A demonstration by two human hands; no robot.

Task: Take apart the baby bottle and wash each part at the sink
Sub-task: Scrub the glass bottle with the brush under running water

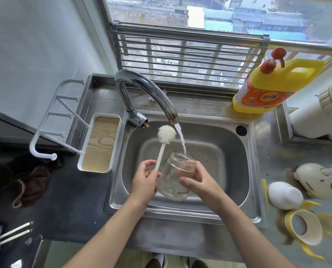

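One bottle (171, 180), tilted, mouth toward tap (136, 76)

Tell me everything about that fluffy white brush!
The brush is all white and looks plastic: a round bristly head on a thin straight handle. It leans head-up over the sink, outside the clear bottle, beside the running water. The left hand grips the handle's lower end.

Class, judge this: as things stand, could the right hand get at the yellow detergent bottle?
Probably not yet: the right hand grips the glass bottle; the way to the detergent bottle looks free.
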